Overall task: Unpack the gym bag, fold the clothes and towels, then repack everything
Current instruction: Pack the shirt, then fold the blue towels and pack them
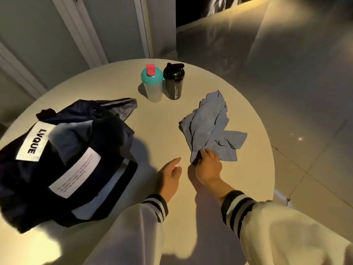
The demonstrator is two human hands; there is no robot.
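A dark navy gym bag (pixel 63 159) with white labels lies open on the left of the round table (pixel 156 119), with grey-blue cloth showing inside it. A crumpled light blue towel (pixel 208 127) lies on the table's right half. My right hand (pixel 207 165) pinches the towel's near corner between thumb and fingers. My left hand (pixel 170 176) hovers just left of it, fingers relaxed and extended toward the towel, holding nothing.
Two shaker bottles stand at the table's far side: a clear one with a teal lid and red cap (pixel 151 85), and a black one (pixel 173 81) right beside it. Beyond the table's right edge is tiled floor (pixel 305 150).
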